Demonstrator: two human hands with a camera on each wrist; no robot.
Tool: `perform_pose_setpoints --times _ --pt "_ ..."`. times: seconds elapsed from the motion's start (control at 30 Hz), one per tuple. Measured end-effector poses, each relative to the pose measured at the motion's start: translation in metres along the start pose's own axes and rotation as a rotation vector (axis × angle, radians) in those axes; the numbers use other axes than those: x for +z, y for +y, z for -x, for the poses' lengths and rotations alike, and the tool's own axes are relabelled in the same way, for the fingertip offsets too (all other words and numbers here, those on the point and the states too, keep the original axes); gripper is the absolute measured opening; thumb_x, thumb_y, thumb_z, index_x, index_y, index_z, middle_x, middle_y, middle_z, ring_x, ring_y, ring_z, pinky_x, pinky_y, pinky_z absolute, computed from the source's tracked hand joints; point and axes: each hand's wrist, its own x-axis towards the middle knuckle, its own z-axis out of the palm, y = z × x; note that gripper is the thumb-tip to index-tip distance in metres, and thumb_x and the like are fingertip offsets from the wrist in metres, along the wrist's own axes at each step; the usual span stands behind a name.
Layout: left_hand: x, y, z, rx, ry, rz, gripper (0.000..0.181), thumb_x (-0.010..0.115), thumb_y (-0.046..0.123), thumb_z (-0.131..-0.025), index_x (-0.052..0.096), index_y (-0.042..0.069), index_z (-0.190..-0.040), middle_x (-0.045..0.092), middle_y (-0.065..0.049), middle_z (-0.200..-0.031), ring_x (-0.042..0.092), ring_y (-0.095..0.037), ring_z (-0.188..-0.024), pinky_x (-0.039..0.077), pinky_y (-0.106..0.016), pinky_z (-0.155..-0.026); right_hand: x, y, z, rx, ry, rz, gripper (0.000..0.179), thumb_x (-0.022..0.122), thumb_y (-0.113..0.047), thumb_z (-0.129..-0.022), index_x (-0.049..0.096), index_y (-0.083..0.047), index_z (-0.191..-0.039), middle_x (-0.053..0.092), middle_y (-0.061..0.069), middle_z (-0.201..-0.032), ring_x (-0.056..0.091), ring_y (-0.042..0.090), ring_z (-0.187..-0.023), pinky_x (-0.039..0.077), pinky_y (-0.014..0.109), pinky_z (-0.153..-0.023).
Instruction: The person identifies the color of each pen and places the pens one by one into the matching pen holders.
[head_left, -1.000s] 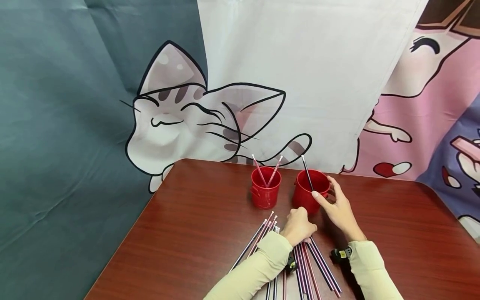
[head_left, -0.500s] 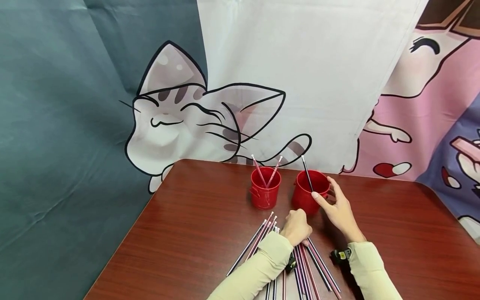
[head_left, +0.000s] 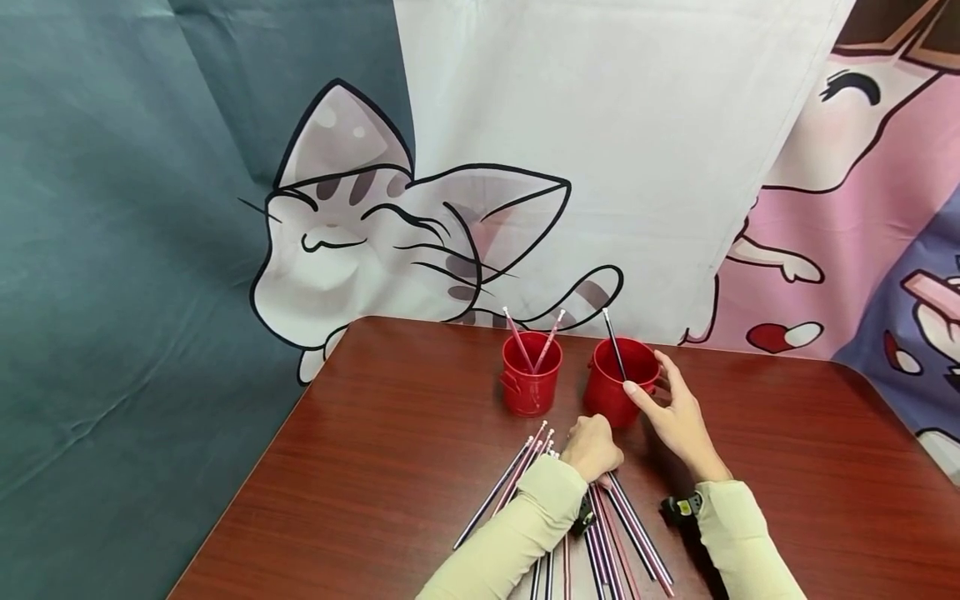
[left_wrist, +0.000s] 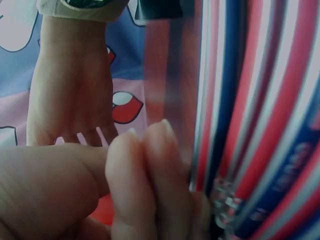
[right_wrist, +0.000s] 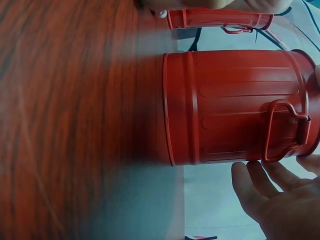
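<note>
In the head view, my left hand (head_left: 591, 448) bends its fingers down among several striped pencils (head_left: 642, 533) fanned over the table. The left wrist view shows its fingertips (left_wrist: 167, 145) curled near the thumb, beside red, white and blue pencils (left_wrist: 280, 120); whether one is pinched is hidden. My right hand (head_left: 681, 421) holds the wider red bucket (head_left: 611, 400) at its right side, thumb at the rim and fingers by the wire handle (right_wrist: 272, 132). A dark pencil (head_left: 613, 343) leans inside it. To its left stands a smaller red bucket (head_left: 529, 396) with two pink pencils (head_left: 550, 343).
The brown wooden table (head_left: 375, 433) reaches back to a hanging cloth printed with cartoon cats (head_left: 375, 242). More pencils (head_left: 491, 504) lie left of my left hand, some under the left sleeve (head_left: 510, 533).
My left hand has shifted slightly left, and the pencils at its right have slid left with it. My right hand and both buckets have stayed in place.
</note>
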Motion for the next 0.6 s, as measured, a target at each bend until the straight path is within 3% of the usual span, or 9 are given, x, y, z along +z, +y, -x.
perform_pose_setpoints --times 0.17,0.3,0.37,0.53,0.6 --pt "-0.0018 0.0011 -0.0009 -0.028 -0.021 -0.040 0.015 0.076 0.016 -0.060 0.063 0.008 -0.060 0.064 -0.011 -0.066 0.059 -0.020 -0.057 0.049 -0.026 -0.055 -0.0021 -0.0012 -0.0004 -0.001 -0.002 0.012 0.072 0.062 -0.036 -0.086 0.023 -0.026 -0.145 0.045 0.014 -0.132 0.049 0.031 -0.115 0.046 0.044 -0.089" --pt "-0.0034 0.0010 -0.0010 -0.041 -0.027 -0.047 0.015 0.075 0.016 -0.061 0.062 0.009 -0.060 0.064 -0.011 -0.067 0.058 -0.022 -0.057 0.049 -0.026 -0.057 -0.0023 -0.0012 -0.0009 -0.004 -0.005 0.020 0.072 0.062 -0.036 -0.085 0.024 -0.025 -0.145 0.045 0.013 -0.131 0.050 0.030 -0.114 0.047 0.024 -0.087" --pt "-0.0037 0.0000 -0.0011 -0.047 -0.035 -0.023 0.014 0.073 0.015 -0.062 0.061 0.008 -0.059 0.063 -0.011 -0.065 0.058 -0.021 -0.053 0.049 -0.023 -0.057 -0.0020 -0.0006 -0.0011 -0.003 -0.009 0.017 0.072 0.063 -0.037 -0.085 0.024 -0.024 -0.145 0.045 0.013 -0.131 0.049 0.030 -0.115 0.047 0.022 -0.086" --pt "-0.0015 -0.0038 -0.0007 -0.120 -0.070 0.197 0.019 0.068 0.015 -0.070 0.056 0.008 -0.057 0.056 -0.011 -0.055 0.054 -0.015 -0.033 0.046 -0.020 -0.044 -0.0009 0.0003 -0.0011 -0.005 -0.008 -0.003 0.071 0.063 -0.036 -0.086 0.024 -0.024 -0.144 0.044 0.014 -0.132 0.047 0.032 -0.116 0.044 0.045 -0.091" --pt "-0.0017 -0.0048 -0.0006 -0.150 -0.069 0.284 0.021 0.068 0.016 -0.072 0.054 0.009 -0.058 0.053 -0.009 -0.054 0.052 -0.014 -0.029 0.045 -0.020 -0.040 -0.0005 0.0007 -0.0012 -0.012 -0.007 -0.008 0.071 0.062 -0.035 -0.086 0.023 -0.024 -0.145 0.044 0.015 -0.132 0.047 0.033 -0.117 0.042 0.049 -0.092"
